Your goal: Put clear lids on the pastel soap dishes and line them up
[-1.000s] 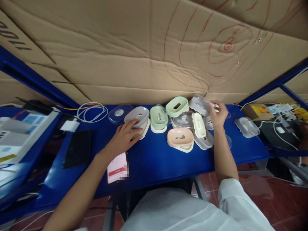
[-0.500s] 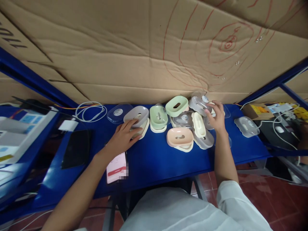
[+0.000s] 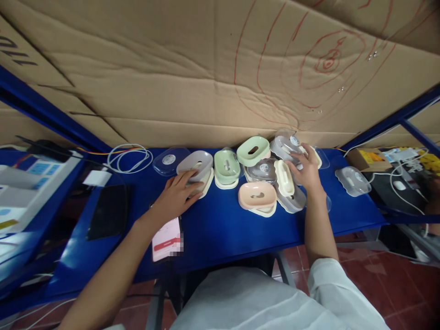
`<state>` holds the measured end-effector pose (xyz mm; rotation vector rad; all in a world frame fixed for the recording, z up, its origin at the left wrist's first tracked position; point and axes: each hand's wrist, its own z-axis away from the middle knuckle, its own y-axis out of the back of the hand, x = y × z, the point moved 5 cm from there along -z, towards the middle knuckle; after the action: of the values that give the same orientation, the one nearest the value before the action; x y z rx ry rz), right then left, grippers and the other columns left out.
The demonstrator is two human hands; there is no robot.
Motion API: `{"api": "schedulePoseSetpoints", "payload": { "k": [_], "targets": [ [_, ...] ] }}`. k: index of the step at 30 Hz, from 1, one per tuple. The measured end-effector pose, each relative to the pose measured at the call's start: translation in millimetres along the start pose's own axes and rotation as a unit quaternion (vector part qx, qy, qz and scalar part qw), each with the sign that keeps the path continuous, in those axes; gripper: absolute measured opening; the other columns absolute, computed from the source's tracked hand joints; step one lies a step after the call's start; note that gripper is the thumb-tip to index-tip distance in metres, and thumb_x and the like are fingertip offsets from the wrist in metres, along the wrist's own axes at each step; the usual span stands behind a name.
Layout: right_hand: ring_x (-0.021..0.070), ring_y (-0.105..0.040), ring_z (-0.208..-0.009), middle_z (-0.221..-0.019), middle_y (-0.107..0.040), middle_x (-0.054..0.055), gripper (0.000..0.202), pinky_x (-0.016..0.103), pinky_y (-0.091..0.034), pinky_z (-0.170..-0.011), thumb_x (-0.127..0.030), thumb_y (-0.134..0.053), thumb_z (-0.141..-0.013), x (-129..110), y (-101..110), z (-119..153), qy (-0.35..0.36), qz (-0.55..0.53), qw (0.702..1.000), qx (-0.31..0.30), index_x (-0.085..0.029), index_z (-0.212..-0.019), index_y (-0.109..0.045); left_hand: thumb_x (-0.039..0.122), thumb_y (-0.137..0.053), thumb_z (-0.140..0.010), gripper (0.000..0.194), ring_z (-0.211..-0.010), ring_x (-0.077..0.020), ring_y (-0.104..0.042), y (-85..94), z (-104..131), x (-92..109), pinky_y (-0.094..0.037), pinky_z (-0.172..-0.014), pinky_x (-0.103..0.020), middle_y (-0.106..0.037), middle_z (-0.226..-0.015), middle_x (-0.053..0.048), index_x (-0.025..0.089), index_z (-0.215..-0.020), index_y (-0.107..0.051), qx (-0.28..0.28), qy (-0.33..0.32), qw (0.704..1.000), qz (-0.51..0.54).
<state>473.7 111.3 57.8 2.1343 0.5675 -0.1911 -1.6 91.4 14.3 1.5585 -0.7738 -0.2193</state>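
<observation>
My left hand (image 3: 178, 195) rests with spread fingers on the near edge of a grey dish (image 3: 195, 163) and the cream piece under it. Over the right end of the pile, my right hand (image 3: 307, 167) has its fingers apart beside a clear lid (image 3: 286, 143) and a cream tray (image 3: 284, 178); whether its fingertips touch anything is unclear. Between the hands lie a green dish (image 3: 227, 167), another green dish (image 3: 253, 151) with an oval hole, and a pink dish (image 3: 257, 195) on a cream piece.
A phone (image 3: 167, 239) lies below my left hand. Left are a clear lid (image 3: 169, 160), a coiled white cable (image 3: 128, 159) and a black tablet-like object (image 3: 109, 213). Another clear lid (image 3: 352, 180) lies at right, near a small cardboard box (image 3: 369, 159). Cardboard (image 3: 165, 78) stands behind.
My right hand has shifted slightly left and its fingers have spread further. My left hand stays in place on the grey dish.
</observation>
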Motion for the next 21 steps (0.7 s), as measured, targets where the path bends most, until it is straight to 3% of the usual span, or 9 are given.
{"api": "schedulePoseSetpoints", "payload": {
  "k": [9,14,21],
  "targets": [
    [0.0333,-0.061,-0.138,-0.14,-0.066,0.014,0.032,0.06,-0.05,-0.117,-0.055,-0.056,-0.107,-19,15,-1,-0.024,-0.032,0.996,0.076,-0.026,-0.11,-0.068,0.044,-0.046,-0.11,0.04,-0.153,-0.0388,-0.047,0.6,-1,1,-0.047,-0.117,-0.063,-0.05,-0.166,-0.017,0.026,-0.129,-0.076,0.003,-0.005,1.0,-0.004],
    [0.032,-0.066,-0.133,-0.138,-0.071,0.015,0.03,0.06,-0.049,-0.115,-0.054,-0.048,-0.111,-28,3,3,-0.051,-0.053,0.996,0.042,-0.027,-0.116,-0.058,0.044,-0.047,-0.109,0.038,-0.153,-0.0391,-0.048,1.6,-1,1,-0.047,-0.117,-0.063,-0.051,-0.166,-0.015,0.028,-0.128,-0.076,0.004,0.0,1.0,0.002],
    [0.0329,-0.07,-0.108,-0.112,-0.075,0.012,0.042,0.056,-0.057,-0.101,-0.066,-0.051,-0.106,-15,-20,8,-0.088,-0.032,0.996,0.0,-0.026,-0.115,-0.06,0.045,-0.045,-0.11,0.04,-0.154,-0.0389,-0.047,-0.8,0,1,-0.047,-0.117,-0.063,-0.049,-0.167,-0.017,0.027,-0.13,-0.075,-0.002,-0.006,1.0,-0.02]
  ]
}}
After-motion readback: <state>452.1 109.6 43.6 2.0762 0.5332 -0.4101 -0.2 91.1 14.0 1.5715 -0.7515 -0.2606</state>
